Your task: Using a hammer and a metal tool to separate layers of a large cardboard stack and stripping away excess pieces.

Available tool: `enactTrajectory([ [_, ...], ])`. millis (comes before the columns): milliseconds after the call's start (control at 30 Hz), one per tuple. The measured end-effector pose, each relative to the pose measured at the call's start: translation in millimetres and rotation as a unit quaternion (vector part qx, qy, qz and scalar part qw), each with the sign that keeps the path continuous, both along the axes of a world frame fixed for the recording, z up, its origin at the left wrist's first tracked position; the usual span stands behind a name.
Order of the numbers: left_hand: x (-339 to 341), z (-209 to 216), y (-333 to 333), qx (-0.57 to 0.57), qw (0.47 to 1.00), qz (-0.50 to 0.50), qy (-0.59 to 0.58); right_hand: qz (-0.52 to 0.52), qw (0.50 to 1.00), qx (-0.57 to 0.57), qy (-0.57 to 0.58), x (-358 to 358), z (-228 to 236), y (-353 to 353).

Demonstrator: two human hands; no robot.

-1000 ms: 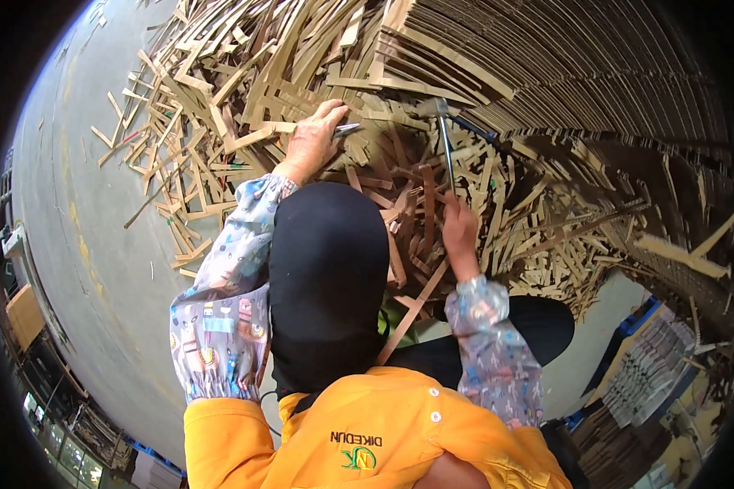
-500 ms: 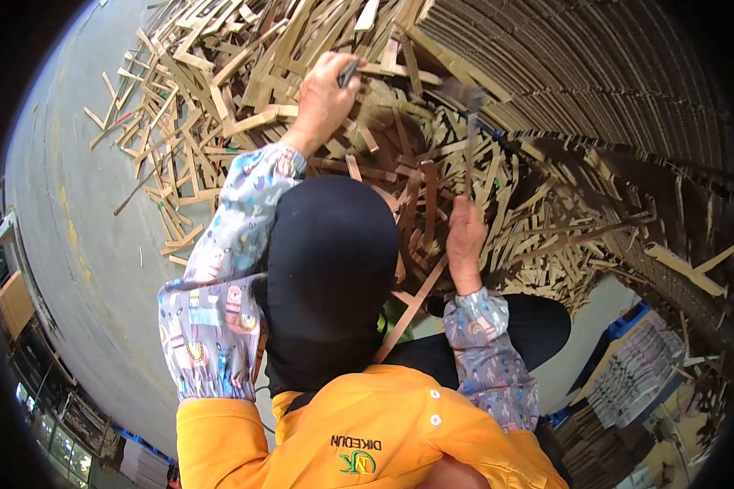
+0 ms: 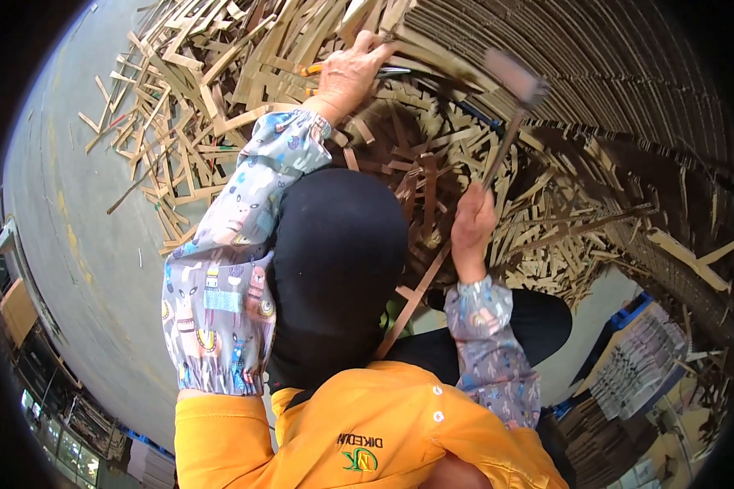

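My right hand (image 3: 472, 224) is closed round the handle of a hammer (image 3: 515, 77), whose blocky head is raised, tilted to the right and blurred by motion. Farther to the left, my left hand (image 3: 352, 75) has curled fingers at the near edge of a stack of cardboard sheets (image 3: 579, 57). A slim tool (image 3: 394, 71) shows on both sides of that hand, with an orange end on the left and a shiny end on the right; the middle is hidden. Loose cardboard strips (image 3: 245, 77) lie heaped around both hands.
My knee (image 3: 338, 253) in black cloth rises between my arms. More cut scraps (image 3: 538, 244) spread under and beside the stack on the right. Grey floor (image 3: 98, 269) stretches along the left. A pallet with stacked grey sheets (image 3: 640, 367) stands at the lower right.
My left hand has moved right and farther away, up to the stack's edge. The hammer has swung from upright to tilted right, and my right hand has risen slightly.
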State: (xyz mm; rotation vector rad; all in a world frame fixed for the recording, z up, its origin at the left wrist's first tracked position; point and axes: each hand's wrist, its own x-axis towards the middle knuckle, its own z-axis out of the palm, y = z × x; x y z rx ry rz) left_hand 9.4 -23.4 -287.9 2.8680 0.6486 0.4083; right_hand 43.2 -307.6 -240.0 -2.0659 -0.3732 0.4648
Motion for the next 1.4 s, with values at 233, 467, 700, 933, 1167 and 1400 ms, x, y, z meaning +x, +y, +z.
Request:
enactTrajectory([
  [233,-1,13,-19,-0.038,0.991,0.048,-0.119,0.186,0.954,-0.149,-0.182,9,-90,-55],
  [467,12,-3,-16,-0.05,0.997,-0.032,0.042,-0.003,0.999,-0.038,0.01,-2,-35,-9],
  [700,34,-10,-28,-0.043,0.996,-0.081,-0.006,0.039,0.996,-0.07,0.045,15,-152,-85],
  [933,9,-64,-27,0.083,0.993,-0.086,0.0,-0.006,0.986,-0.159,0.056,-16,-44,-27],
  [1167,-18,-91,-8,0.03,0.95,-0.062,0.304,0.074,0.992,-0.1,-0.011,20,-123,-57],
  [1400,-32,-72,-9,-0.021,0.951,-0.025,0.307,0.093,0.964,-0.247,0.024,4,-70,-34],
])
